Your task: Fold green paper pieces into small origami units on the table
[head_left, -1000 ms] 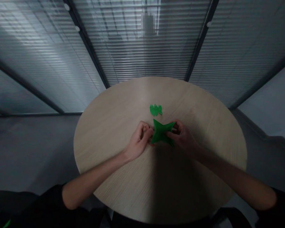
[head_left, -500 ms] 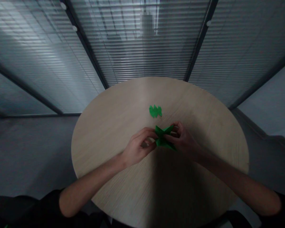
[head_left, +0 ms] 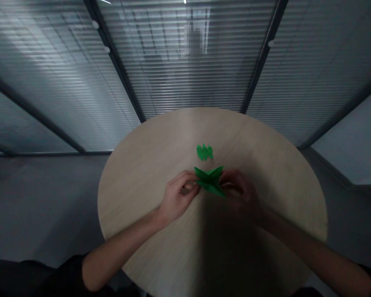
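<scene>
A green folded paper [head_left: 209,176] with pointed corners and a hollow between its flaps is held over the middle of the table. My left hand [head_left: 177,198] pinches its left edge between thumb and fingers. On the opposite side, the curled fingers of my right hand [head_left: 243,196] close on the paper's right edge; this hand is in shadow and slightly blurred. Just beyond the folded paper, a small green cut-out [head_left: 205,152] with a jagged outline lies flat, touched by neither hand.
A round wooden table [head_left: 142,152] spreads under both hands, and a dark shadow falls across its near part. Behind its far edge stand glass panels with blinds [head_left: 191,78] and dark frames. Grey floor [head_left: 58,198] shows at the sides.
My right thumb has moved out of the folded paper's middle to its right side, and the paper's hollow shows more openly. The view has tilted slightly.
</scene>
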Action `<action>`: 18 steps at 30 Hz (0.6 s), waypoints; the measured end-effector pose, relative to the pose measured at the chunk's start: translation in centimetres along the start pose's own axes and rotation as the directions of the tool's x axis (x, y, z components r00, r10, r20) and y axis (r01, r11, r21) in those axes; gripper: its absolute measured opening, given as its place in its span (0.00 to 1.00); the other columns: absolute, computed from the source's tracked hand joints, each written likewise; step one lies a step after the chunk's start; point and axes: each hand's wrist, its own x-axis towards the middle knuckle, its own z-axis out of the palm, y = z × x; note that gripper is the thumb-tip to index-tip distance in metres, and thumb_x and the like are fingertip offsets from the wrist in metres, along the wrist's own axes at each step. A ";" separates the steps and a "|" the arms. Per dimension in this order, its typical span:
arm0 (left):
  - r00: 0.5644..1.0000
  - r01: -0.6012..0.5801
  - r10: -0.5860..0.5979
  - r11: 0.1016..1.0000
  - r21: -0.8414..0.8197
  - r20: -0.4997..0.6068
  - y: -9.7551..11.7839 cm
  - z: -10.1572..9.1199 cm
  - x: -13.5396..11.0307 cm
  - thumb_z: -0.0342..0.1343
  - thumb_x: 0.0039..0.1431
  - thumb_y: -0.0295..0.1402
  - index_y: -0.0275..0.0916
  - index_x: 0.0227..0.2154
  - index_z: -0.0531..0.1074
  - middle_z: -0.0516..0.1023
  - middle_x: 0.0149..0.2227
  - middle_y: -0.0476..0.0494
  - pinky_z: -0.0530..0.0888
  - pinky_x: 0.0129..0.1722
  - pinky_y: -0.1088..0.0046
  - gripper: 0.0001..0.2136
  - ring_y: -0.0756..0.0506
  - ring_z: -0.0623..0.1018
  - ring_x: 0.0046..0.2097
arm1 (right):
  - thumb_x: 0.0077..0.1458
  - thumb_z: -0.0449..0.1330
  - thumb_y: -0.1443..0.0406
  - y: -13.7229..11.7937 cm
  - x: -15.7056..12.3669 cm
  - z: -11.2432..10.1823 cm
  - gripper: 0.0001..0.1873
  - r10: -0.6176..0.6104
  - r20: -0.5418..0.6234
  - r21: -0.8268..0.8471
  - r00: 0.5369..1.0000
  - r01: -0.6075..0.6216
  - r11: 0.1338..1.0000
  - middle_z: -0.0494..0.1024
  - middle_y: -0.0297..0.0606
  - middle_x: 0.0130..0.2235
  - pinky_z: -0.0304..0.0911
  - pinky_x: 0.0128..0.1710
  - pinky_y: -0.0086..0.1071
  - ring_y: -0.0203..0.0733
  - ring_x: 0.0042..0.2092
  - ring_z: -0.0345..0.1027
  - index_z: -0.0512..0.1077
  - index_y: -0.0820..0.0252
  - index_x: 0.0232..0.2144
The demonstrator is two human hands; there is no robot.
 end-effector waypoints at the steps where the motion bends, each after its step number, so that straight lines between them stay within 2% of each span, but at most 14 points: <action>1: 1.000 -0.016 0.016 1.000 0.011 0.005 0.0 0.0 0.0 0.57 0.64 0.27 0.37 0.37 0.76 0.80 0.41 0.39 0.76 0.32 0.76 0.03 0.49 0.79 0.36 | 0.57 0.62 0.70 0.1 0.0 0.0 0.11 -0.039 0.012 -0.034 0.999 0.039 0.999 0.78 0.38 0.42 0.77 0.39 0.34 0.40 0.40 0.77 0.71 0.54 0.43; 5: 0.994 -0.110 0.109 0.992 0.058 0.022 0.1 0.2 0.0 0.57 0.64 0.25 0.37 0.38 0.75 0.80 0.38 0.40 0.77 0.33 0.75 0.04 0.48 0.79 0.37 | 0.57 0.62 0.70 0.3 0.1 -0.2 0.10 -0.170 0.060 -0.158 0.984 0.178 0.971 0.79 0.40 0.44 0.77 0.39 0.34 0.41 0.42 0.78 0.75 0.55 0.42; 7: 0.987 -0.156 0.153 0.985 0.075 0.038 -0.1 0.2 -0.1 0.56 0.64 0.25 0.38 0.40 0.75 0.80 0.38 0.40 0.78 0.35 0.72 0.05 0.47 0.80 0.38 | 0.59 0.61 0.70 0.5 0.1 -0.2 0.10 -0.215 0.054 -0.213 0.975 0.221 0.952 0.80 0.40 0.42 0.77 0.39 0.35 0.42 0.41 0.79 0.76 0.55 0.43; 12: 0.975 -0.216 0.206 0.968 0.129 0.087 -0.9 0.6 -0.5 0.53 0.67 0.24 0.37 0.46 0.74 0.81 0.43 0.37 0.81 0.42 0.66 0.09 0.43 0.81 0.44 | 0.59 0.61 0.71 1.7 0.2 -0.3 0.10 -0.320 0.067 -0.311 0.945 0.325 0.893 0.81 0.40 0.42 0.77 0.42 0.36 0.43 0.42 0.79 0.77 0.55 0.43; 18: 0.956 -0.289 0.273 0.940 0.182 0.105 -2.2 1.4 -0.5 0.50 0.69 0.25 0.35 0.47 0.74 0.81 0.42 0.36 0.82 0.45 0.65 0.09 0.44 0.82 0.44 | 0.64 0.56 0.70 3.1 0.1 -0.5 0.12 -0.302 0.159 -0.358 0.940 0.340 0.870 0.81 0.42 0.44 0.75 0.47 0.35 0.43 0.46 0.78 0.75 0.55 0.47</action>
